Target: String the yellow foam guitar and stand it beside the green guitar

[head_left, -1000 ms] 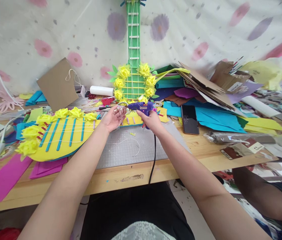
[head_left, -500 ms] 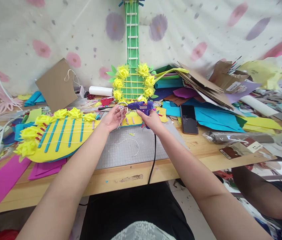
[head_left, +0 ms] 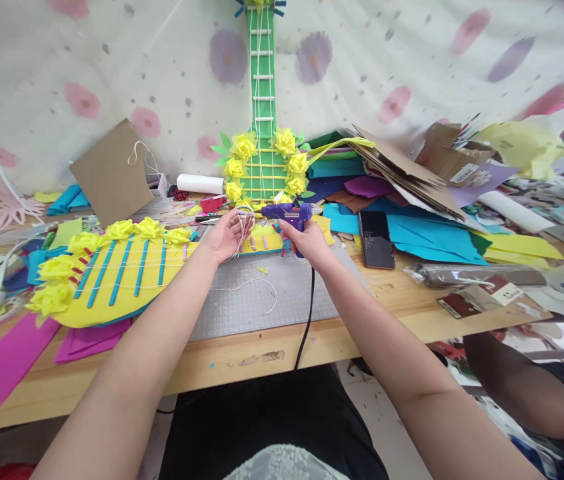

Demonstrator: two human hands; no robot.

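Since the frame half a second ago, the purple glue gun point(head_left: 296, 214) and the right hand point(head_left: 312, 241) have edged a little to the right, widening the gap between the nozzle and the left hand point(head_left: 226, 239), which has stayed much as it was. The right grip is closed around the gun's handle, with the nozzle pointing toward the left hand; a black cord point(head_left: 308, 323) runs down from it over the edge of the wooden desk point(head_left: 187, 375). The left grip, fingers curled, holds a bunch of thin white strings point(head_left: 240, 232) that loop over the fingers and hang below them. Both hands are above the right part of a yellow guitar-shaped piece point(head_left: 128, 285), which lies across the desk, partly over a grey cutting mat point(head_left: 242, 313); blue strips and yellow flowers point(head_left: 62, 268) decorate its wide left end. Behind the hands, a green guitar-shaped piece point(head_left: 266, 110) stands upright, ringed low down by more yellow flowers. To the right of the right hand, a phone point(head_left: 377, 241) lies beside blue sheets point(head_left: 432, 233), and magenta sheets point(head_left: 7, 367) lie at the desk's left front.
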